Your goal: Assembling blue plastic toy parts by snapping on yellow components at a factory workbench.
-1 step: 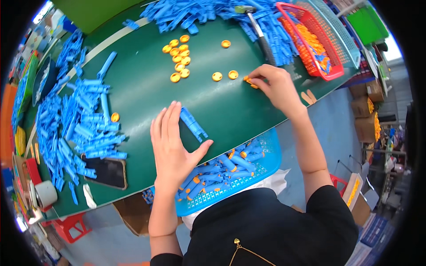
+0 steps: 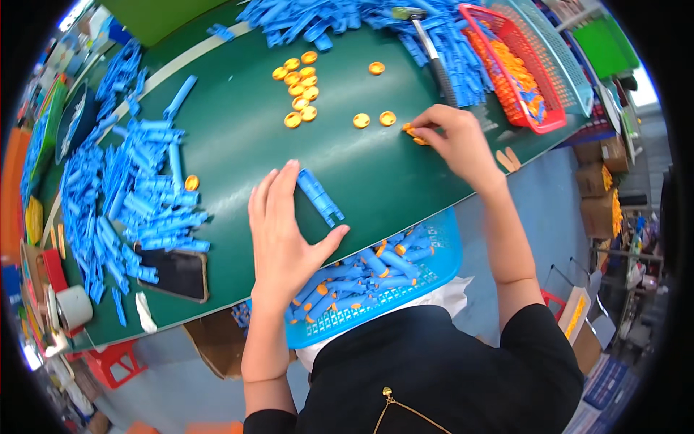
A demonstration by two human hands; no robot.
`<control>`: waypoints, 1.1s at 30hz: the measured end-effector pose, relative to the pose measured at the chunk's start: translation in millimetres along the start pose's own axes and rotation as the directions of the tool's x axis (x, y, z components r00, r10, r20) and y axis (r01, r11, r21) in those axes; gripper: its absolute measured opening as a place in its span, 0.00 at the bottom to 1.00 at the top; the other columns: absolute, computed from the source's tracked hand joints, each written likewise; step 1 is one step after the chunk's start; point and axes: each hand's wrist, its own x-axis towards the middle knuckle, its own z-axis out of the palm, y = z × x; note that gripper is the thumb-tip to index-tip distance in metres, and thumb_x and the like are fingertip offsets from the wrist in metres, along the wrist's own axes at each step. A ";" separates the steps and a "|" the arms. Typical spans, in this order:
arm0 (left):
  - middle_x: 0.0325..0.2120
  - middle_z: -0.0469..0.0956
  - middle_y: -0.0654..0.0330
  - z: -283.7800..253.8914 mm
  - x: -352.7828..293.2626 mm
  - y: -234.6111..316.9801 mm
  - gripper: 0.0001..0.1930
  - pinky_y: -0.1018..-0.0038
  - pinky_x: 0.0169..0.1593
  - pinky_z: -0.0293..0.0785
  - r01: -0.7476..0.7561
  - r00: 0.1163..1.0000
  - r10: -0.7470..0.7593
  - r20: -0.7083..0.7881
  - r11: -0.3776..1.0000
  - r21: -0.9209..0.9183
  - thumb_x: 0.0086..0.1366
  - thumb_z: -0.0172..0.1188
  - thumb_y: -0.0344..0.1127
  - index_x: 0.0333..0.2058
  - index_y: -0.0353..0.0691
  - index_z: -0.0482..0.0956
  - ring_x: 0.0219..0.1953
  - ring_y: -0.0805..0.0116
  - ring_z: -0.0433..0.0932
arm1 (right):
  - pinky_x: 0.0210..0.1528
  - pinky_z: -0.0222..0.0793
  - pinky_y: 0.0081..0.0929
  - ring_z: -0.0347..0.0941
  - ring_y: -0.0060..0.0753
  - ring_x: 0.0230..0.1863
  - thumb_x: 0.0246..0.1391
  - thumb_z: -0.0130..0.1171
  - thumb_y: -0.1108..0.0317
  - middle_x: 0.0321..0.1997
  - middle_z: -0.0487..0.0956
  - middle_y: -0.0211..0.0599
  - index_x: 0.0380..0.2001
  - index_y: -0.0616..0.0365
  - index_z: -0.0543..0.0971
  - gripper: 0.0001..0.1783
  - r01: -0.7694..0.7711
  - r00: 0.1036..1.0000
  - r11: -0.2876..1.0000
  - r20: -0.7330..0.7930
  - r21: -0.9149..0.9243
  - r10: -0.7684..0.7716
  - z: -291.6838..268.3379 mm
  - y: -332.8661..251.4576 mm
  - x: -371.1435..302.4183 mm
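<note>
My left hand (image 2: 280, 235) rests open on the green table (image 2: 238, 108), fingers stretched and thumb spread. Between its thumb and fingers lies a blue plastic tube piece (image 2: 320, 197) with a forked near end. Farther right, my right hand (image 2: 459, 141) pinches a small orange piece (image 2: 417, 135) at the tabletop; the fingers partly cover it, and whether there is more than one cannot be made out. Left of that hand are two round orange caps, the closer one (image 2: 387, 118) just beside it. A cluster of similar caps (image 2: 300, 90) lies at the far middle.
Heaps of blue pieces cover the left (image 2: 144, 188) and far side. A hammer (image 2: 434, 61) lies by a red basket (image 2: 531, 116) of orange parts. A phone (image 2: 177, 275) is at the near left. Below the table edge sits a blue basket (image 2: 441, 264) of blue-and-orange tubes.
The whole view has shifted slightly. Both hands keep nearly the same places and poses, the right still pinching the small orange piece.
</note>
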 end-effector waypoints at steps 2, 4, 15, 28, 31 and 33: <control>0.55 0.67 0.53 -1.4 2.5 -4.7 0.44 0.53 0.64 0.52 -0.014 1.000 0.013 -0.003 0.996 -0.094 0.43 0.73 0.39 0.59 0.35 0.63 0.60 0.48 0.61 | 0.29 0.69 0.23 0.76 0.28 0.30 0.50 0.61 0.75 0.29 0.80 0.35 0.30 0.64 0.79 0.04 -0.049 0.997 0.997 0.062 0.052 0.046 -5.6 -2.0 1.8; 0.55 0.67 0.53 -0.3 -0.2 -6.7 0.43 0.52 0.64 0.52 -0.011 1.000 0.010 -0.014 0.996 -0.085 0.43 0.73 0.39 0.59 0.35 0.63 0.60 0.48 0.61 | 0.28 0.68 0.23 0.76 0.28 0.29 0.50 0.61 0.74 0.29 0.79 0.35 0.30 0.64 0.79 0.04 -0.018 0.996 0.995 0.093 0.099 0.009 -0.5 -8.9 3.6; 0.28 0.68 0.61 -4.3 -14.0 -2.9 0.28 0.62 0.47 0.59 0.027 0.983 0.033 -0.181 0.948 0.318 0.42 0.70 0.58 0.32 0.41 0.76 0.33 0.63 0.66 | 0.25 0.64 0.19 0.73 0.24 0.27 0.53 0.59 0.75 0.30 0.78 0.33 0.30 0.63 0.77 0.03 0.152 0.984 0.952 0.046 0.265 -0.170 39.9 -61.8 -6.1; 0.50 0.70 0.60 -17.8 -21.7 -1.4 0.43 0.50 0.63 0.40 -0.091 0.990 0.101 0.103 0.991 -0.097 0.36 0.76 0.50 0.50 0.43 0.66 0.58 0.60 0.64 | 0.28 0.68 0.26 0.73 0.34 0.27 0.50 0.59 0.77 0.29 0.76 0.38 0.29 0.63 0.75 0.04 0.277 0.956 0.927 0.023 0.254 -0.292 64.7 -80.3 -33.4; 0.52 0.70 0.61 -7.8 -19.1 -7.1 0.48 0.50 0.65 0.37 -0.153 0.982 0.156 0.104 0.988 -0.038 0.33 0.78 0.47 0.55 0.43 0.63 0.60 0.60 0.63 | 0.31 0.69 0.32 0.73 0.41 0.30 0.46 0.61 0.77 0.28 0.75 0.39 0.28 0.61 0.74 0.06 0.316 0.945 0.922 0.019 0.225 -0.328 71.9 -87.9 -33.9; 0.51 0.71 0.63 -6.1 -19.7 -5.7 0.50 0.49 0.65 0.37 -0.126 0.986 0.130 0.105 0.991 -0.042 0.31 0.79 0.44 0.56 0.44 0.64 0.60 0.61 0.64 | 0.31 0.69 0.32 0.73 0.40 0.29 0.45 0.61 0.77 0.28 0.75 0.38 0.28 0.61 0.74 0.07 0.367 0.926 0.911 0.023 0.188 -0.378 76.0 -89.4 -32.3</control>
